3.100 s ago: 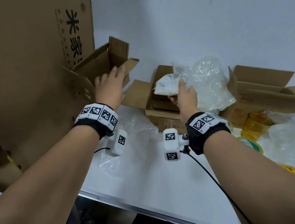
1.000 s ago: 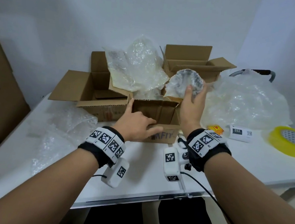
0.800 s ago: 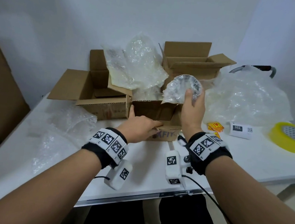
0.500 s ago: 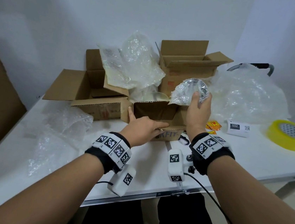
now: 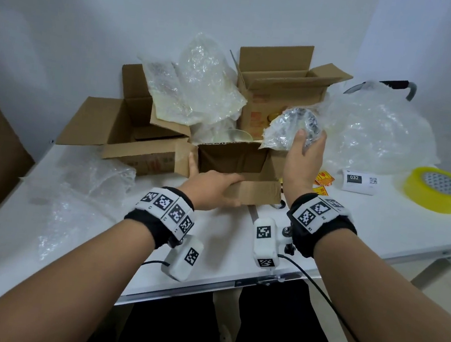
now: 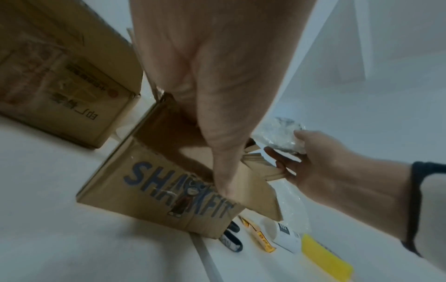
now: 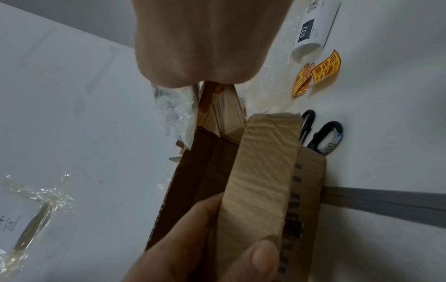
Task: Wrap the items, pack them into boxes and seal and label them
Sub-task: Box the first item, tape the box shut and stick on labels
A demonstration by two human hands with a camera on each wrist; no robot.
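So left hand grips the small box's front flap, right hand clutches the bubble-wrapped item above it.

A: What's worn on the arms?

B: Both bare, no sleeves. Black fabric wristband on the left wrist w/ a row of white square tags, each printed w/ a black-and-white pixel marker. Same black band w/ marker tags on the right wrist.

A: Cams?

B: White boxy plastic camera unit under the left band, one marker on its face, thin black cable trailing off. White boxy unit by the right band, two markers, small metal bracket, black cable running along the forearm.
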